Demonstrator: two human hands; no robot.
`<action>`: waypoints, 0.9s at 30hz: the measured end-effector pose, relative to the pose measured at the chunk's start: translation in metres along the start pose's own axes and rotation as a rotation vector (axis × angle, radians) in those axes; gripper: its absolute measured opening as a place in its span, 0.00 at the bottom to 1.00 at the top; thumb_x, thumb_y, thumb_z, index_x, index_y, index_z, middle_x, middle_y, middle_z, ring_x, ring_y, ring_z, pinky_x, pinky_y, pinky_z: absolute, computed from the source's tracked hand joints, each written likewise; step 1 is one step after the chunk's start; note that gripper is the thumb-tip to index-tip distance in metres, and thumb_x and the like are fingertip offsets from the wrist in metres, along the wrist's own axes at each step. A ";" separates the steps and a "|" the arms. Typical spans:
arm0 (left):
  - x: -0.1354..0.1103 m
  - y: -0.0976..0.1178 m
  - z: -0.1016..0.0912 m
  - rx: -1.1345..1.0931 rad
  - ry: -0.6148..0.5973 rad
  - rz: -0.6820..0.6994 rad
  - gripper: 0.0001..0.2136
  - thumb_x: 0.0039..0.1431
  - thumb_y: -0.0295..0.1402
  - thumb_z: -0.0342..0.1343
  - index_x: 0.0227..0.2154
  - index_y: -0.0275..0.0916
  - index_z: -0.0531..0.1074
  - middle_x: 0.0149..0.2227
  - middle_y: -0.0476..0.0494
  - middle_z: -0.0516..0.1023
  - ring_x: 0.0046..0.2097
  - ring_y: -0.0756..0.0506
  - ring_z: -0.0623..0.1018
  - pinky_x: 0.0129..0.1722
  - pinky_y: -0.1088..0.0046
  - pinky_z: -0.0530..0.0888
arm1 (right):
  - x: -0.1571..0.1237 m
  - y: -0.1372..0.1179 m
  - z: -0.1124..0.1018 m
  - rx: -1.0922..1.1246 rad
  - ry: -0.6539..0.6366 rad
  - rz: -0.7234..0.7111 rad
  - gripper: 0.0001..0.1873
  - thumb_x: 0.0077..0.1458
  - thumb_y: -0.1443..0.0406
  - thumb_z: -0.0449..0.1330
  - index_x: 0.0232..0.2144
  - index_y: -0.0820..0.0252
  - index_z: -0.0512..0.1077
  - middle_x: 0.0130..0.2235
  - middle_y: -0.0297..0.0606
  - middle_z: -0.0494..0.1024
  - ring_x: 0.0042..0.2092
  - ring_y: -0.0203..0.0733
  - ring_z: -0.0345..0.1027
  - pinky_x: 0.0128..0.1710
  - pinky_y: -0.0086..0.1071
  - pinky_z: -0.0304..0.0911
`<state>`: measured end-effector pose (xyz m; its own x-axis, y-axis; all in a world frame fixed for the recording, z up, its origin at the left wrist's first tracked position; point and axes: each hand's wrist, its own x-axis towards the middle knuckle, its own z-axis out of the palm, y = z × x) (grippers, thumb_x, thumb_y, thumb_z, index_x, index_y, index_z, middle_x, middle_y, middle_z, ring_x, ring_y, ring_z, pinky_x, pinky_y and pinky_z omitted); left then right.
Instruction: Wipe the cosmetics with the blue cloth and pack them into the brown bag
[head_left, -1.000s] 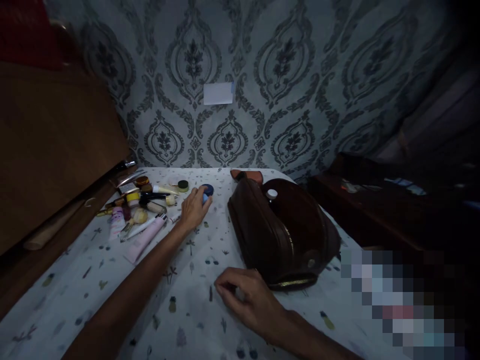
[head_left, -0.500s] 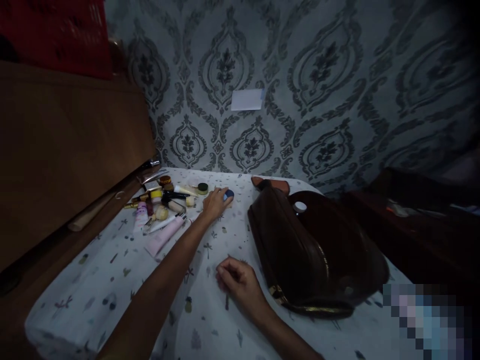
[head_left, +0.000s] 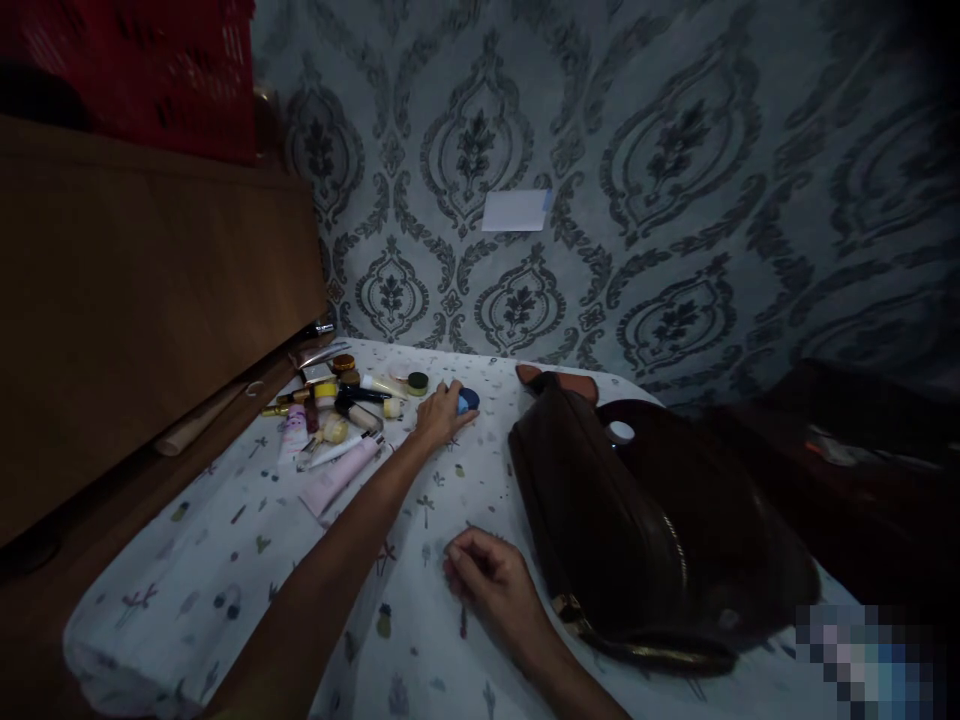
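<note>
Near the far side of the cloth-covered surface, my left hand has its fingers closed around a small blue jar with a dark blue lid. Just left of it stands another little jar with a dark green lid. Several cosmetics lie in a cluster further left, among them a pink tube, a white tube with a purple print and a yellow-lidded jar. My right hand rests loosely curled on the cloth, with nothing visible in it. Beside it sits a dark brown leather bag.
A white round cap shows at the bag's opening. Behind the bag lies a brown-orange case. A wooden cabinet bounds the left, topped by a red basket. The patterned wall closes the back.
The view has shifted slightly, so everything sits a little further right and lower. My left hand stays at the blue jar, and my right hand remains curled on the cloth.
</note>
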<state>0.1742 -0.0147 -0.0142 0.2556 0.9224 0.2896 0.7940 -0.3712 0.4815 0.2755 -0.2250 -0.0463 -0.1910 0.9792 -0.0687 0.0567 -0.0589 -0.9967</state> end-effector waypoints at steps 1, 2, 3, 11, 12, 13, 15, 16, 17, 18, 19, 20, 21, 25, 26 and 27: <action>0.000 -0.001 0.000 -0.009 -0.003 0.003 0.22 0.61 0.44 0.58 0.54 0.40 0.65 0.53 0.35 0.70 0.51 0.36 0.76 0.48 0.61 0.71 | 0.000 0.001 0.000 0.005 -0.001 0.001 0.27 0.50 0.42 0.62 0.23 0.60 0.68 0.22 0.31 0.68 0.23 0.33 0.57 0.23 0.28 0.52; 0.000 -0.002 -0.001 -0.023 -0.010 0.013 0.21 0.61 0.44 0.58 0.54 0.40 0.65 0.53 0.35 0.71 0.51 0.37 0.75 0.49 0.62 0.71 | 0.000 0.001 0.000 0.010 -0.001 0.001 0.27 0.50 0.42 0.62 0.24 0.60 0.68 0.22 0.32 0.68 0.23 0.32 0.57 0.23 0.28 0.53; 0.000 -0.004 -0.002 -0.041 -0.019 0.028 0.21 0.61 0.43 0.58 0.53 0.41 0.65 0.53 0.36 0.71 0.51 0.37 0.75 0.50 0.62 0.71 | 0.000 0.002 0.000 0.014 0.001 0.003 0.27 0.49 0.42 0.63 0.24 0.60 0.68 0.23 0.32 0.68 0.23 0.32 0.58 0.23 0.28 0.53; -0.016 -0.022 -0.014 -0.239 -0.116 0.190 0.24 0.55 0.35 0.60 0.55 0.44 0.65 0.52 0.47 0.75 0.50 0.42 0.76 0.51 0.67 0.71 | 0.000 -0.002 0.000 0.072 0.031 0.026 0.25 0.49 0.44 0.64 0.24 0.61 0.68 0.23 0.32 0.71 0.23 0.31 0.59 0.23 0.26 0.54; -0.019 -0.022 -0.015 -0.254 -0.124 0.201 0.23 0.54 0.35 0.60 0.54 0.44 0.66 0.51 0.47 0.76 0.49 0.42 0.76 0.51 0.67 0.71 | 0.000 -0.003 0.000 0.075 0.034 0.032 0.24 0.49 0.45 0.64 0.25 0.61 0.69 0.24 0.32 0.72 0.24 0.31 0.60 0.23 0.25 0.55; -0.022 -0.022 -0.017 -0.267 -0.127 0.211 0.23 0.54 0.36 0.60 0.54 0.44 0.66 0.51 0.48 0.76 0.49 0.42 0.76 0.51 0.67 0.71 | -0.001 -0.003 0.000 0.079 0.037 0.037 0.24 0.49 0.46 0.65 0.25 0.61 0.69 0.24 0.32 0.72 0.24 0.30 0.60 0.24 0.25 0.55; -0.028 -0.020 -0.018 -0.288 -0.126 0.227 0.22 0.55 0.38 0.58 0.53 0.43 0.66 0.52 0.46 0.75 0.50 0.42 0.75 0.53 0.65 0.71 | -0.001 -0.005 0.001 0.096 0.037 0.051 0.22 0.49 0.47 0.65 0.25 0.61 0.69 0.24 0.31 0.72 0.24 0.30 0.61 0.24 0.25 0.57; -0.030 -0.019 -0.018 -0.296 -0.122 0.231 0.22 0.55 0.39 0.58 0.53 0.42 0.66 0.52 0.45 0.74 0.51 0.41 0.75 0.54 0.64 0.70 | -0.002 -0.006 0.002 0.108 0.035 0.058 0.22 0.48 0.48 0.65 0.25 0.61 0.69 0.24 0.31 0.72 0.23 0.30 0.62 0.24 0.25 0.57; -0.032 -0.018 -0.018 -0.302 -0.116 0.233 0.23 0.55 0.39 0.57 0.53 0.42 0.65 0.53 0.44 0.74 0.52 0.40 0.74 0.55 0.63 0.70 | -0.002 -0.006 0.002 0.121 0.033 0.066 0.21 0.48 0.49 0.65 0.25 0.61 0.69 0.24 0.30 0.72 0.24 0.30 0.62 0.24 0.25 0.58; -0.033 -0.017 -0.017 -0.307 -0.113 0.236 0.23 0.55 0.39 0.57 0.54 0.41 0.65 0.54 0.43 0.73 0.53 0.39 0.74 0.55 0.61 0.69 | -0.002 -0.007 0.002 0.131 0.031 0.071 0.20 0.48 0.49 0.65 0.25 0.60 0.69 0.24 0.30 0.72 0.24 0.30 0.63 0.25 0.25 0.59; -0.034 -0.016 -0.016 -0.306 -0.107 0.236 0.23 0.55 0.41 0.57 0.54 0.41 0.65 0.54 0.42 0.73 0.54 0.38 0.73 0.56 0.60 0.69 | -0.003 -0.006 0.002 0.140 0.032 0.073 0.19 0.47 0.50 0.65 0.25 0.60 0.69 0.24 0.30 0.72 0.24 0.30 0.64 0.25 0.25 0.59; -0.034 -0.016 -0.014 -0.288 -0.082 0.236 0.24 0.56 0.42 0.57 0.54 0.41 0.65 0.54 0.42 0.73 0.55 0.38 0.73 0.56 0.60 0.69 | -0.002 -0.006 0.002 0.148 0.033 0.074 0.18 0.48 0.52 0.65 0.25 0.60 0.69 0.24 0.29 0.72 0.24 0.30 0.64 0.24 0.24 0.60; -0.035 -0.015 -0.012 -0.275 -0.057 0.236 0.24 0.56 0.44 0.56 0.54 0.41 0.65 0.55 0.41 0.73 0.55 0.38 0.73 0.56 0.60 0.69 | -0.002 -0.005 0.002 0.152 0.036 0.074 0.16 0.48 0.53 0.64 0.25 0.60 0.69 0.24 0.29 0.72 0.23 0.29 0.64 0.24 0.24 0.60; -0.040 -0.010 -0.006 -0.188 0.038 0.195 0.24 0.58 0.49 0.54 0.53 0.42 0.65 0.55 0.40 0.73 0.55 0.37 0.73 0.55 0.59 0.70 | 0.000 -0.001 0.000 0.166 0.042 0.071 0.08 0.50 0.62 0.62 0.25 0.61 0.69 0.24 0.29 0.72 0.22 0.29 0.64 0.20 0.21 0.57; -0.041 -0.009 -0.005 -0.159 0.049 0.194 0.25 0.58 0.51 0.54 0.53 0.42 0.65 0.55 0.40 0.73 0.55 0.36 0.73 0.54 0.58 0.70 | 0.001 -0.001 0.000 0.174 0.041 0.071 0.07 0.50 0.64 0.61 0.25 0.61 0.69 0.24 0.29 0.72 0.22 0.29 0.64 0.20 0.20 0.57; -0.042 -0.007 -0.005 -0.129 0.055 0.196 0.26 0.57 0.53 0.53 0.53 0.42 0.65 0.55 0.39 0.72 0.54 0.36 0.73 0.53 0.58 0.71 | 0.001 -0.002 -0.001 0.185 0.042 0.073 0.05 0.50 0.65 0.60 0.25 0.61 0.69 0.24 0.29 0.72 0.22 0.29 0.65 0.20 0.20 0.57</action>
<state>0.1550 -0.0517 -0.0254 0.3645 0.8253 0.4313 0.6539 -0.5566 0.5124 0.2763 -0.2240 -0.0446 -0.1518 0.9781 -0.1426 -0.1133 -0.1606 -0.9805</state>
